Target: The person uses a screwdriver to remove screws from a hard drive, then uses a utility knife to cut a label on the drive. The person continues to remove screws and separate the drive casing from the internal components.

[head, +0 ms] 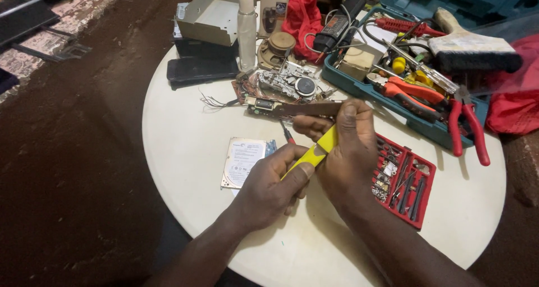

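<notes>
Left hand: fingers curled shut around the lower end of a slim yellow plastic tool handle, thumb pressed along its top.
Right hand: closed on the upper end of the same handle — index finger stretched straight out toward the circuit parts, the other fingers wrapped under the yellow shaft.
Yellow handle: slants up from the left thumb to the right palm; its tip is hidden behind the right fingers.
Beyond the right fingertips: a long brown circuit strip with loose wires, and behind it a bare grey metal mechanism with a round dark disc.
Just left of the left fingers: a flat silver rectangular hard drive with a white label, lying flat, apart from the hand.
Right of the right knuckles: a red plastic tray of small dark screwdriver bits, touching or nearly touching the hand — cannot tell which.
Farther past the right hand: a teal toolbox tray with orange-handled pliers; red-handled pliers lean over its edge.
Surface: a round cream table.
</notes>
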